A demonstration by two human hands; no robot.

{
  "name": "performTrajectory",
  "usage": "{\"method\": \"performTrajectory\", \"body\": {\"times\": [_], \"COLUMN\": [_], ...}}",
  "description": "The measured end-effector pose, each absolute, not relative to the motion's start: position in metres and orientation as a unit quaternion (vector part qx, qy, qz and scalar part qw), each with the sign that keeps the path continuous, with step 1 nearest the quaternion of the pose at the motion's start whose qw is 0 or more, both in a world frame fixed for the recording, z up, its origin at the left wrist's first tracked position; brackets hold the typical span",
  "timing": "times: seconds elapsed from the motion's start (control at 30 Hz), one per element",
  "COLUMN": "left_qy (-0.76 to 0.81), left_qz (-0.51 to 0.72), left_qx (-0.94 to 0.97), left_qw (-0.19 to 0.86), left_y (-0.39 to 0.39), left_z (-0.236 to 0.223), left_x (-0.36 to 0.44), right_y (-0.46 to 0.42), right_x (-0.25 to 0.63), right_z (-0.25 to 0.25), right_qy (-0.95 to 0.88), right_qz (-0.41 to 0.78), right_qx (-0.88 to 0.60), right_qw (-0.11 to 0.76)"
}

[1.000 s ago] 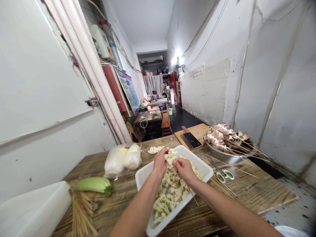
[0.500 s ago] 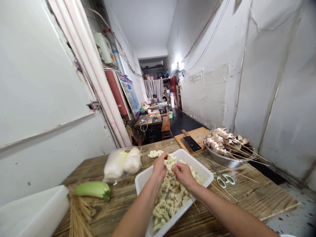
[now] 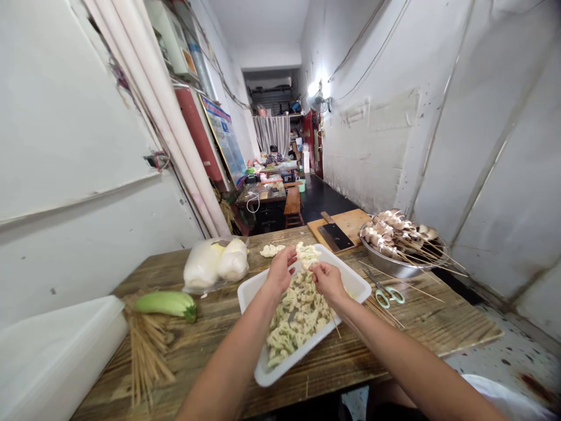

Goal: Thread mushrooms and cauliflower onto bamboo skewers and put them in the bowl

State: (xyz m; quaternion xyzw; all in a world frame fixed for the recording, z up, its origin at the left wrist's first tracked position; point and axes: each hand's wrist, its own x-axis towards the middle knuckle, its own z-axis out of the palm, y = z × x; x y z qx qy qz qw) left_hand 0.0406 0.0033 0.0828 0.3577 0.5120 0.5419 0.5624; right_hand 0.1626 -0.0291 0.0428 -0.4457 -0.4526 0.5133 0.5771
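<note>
My left hand (image 3: 281,269) is over the back left of a white plastic tray (image 3: 268,379), its fingers apart and beside a clump of cauliflower (image 3: 307,255). My right hand (image 3: 328,282) is closed just below that clump, pinching what looks like its bamboo skewer. A thin stick end (image 3: 336,327) shows below my right wrist. Cauliflower florets (image 3: 294,327) lie loose across the tray under both hands. Another cauliflower piece (image 3: 272,250) rests on the table behind the tray.
Right of the tray lie scissors (image 3: 389,295), loose skewers (image 3: 385,311) and a steel bowl (image 3: 394,266) of skewered mushrooms. A cleaver (image 3: 335,235) lies on a cutting board (image 3: 354,220). On the left are bagged white vegetables (image 3: 214,264), a green squash (image 3: 165,304) and a skewer bundle (image 3: 146,356).
My left hand's fingers have come away from the cauliflower clump and spread. My right hand still holds on below it. The camera view has tilted down a little.
</note>
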Motion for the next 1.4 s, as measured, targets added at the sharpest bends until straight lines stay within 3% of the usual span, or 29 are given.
{"method": "performTrajectory", "body": {"times": [0.2,0.3,0.37,0.73,1.0,1.2,1.4], "left_qy": [0.572,0.605,0.62,0.665,0.623,0.656,0.677], "left_qz": [0.261,0.113,0.09,0.078,0.121,0.134,0.227], "left_qx": [0.709,0.765,0.762,0.732,0.75,0.709,0.653], "left_qw": [0.318,0.193,0.165,0.129,0.189,0.221,0.253], "left_y": [0.001,0.007,0.013,0.025,0.022,0.019,0.024], "left_z": [0.082,0.068,0.058,0.023,0.045,0.027,0.02], "left_x": [0.013,0.007,0.01,0.034,0.013,0.019,0.019], "right_y": [-0.025,-0.025,-0.025,-0.021,-0.02,-0.021,-0.024], "right_x": [0.201,0.217,0.222,0.22,0.219,0.219,0.219], "right_z": [0.05,0.051,0.049,0.043,0.041,0.042,0.042], "right_qy": [-0.398,-0.387,-0.38,-0.354,-0.345,-0.353,-0.37], "right_qz": [0.627,0.667,0.683,0.695,0.691,0.678,0.671], "right_qx": [-0.419,-0.402,-0.396,-0.398,-0.408,-0.419,-0.426], "right_qw": [0.523,0.493,0.482,0.483,0.487,0.49,0.481]}}
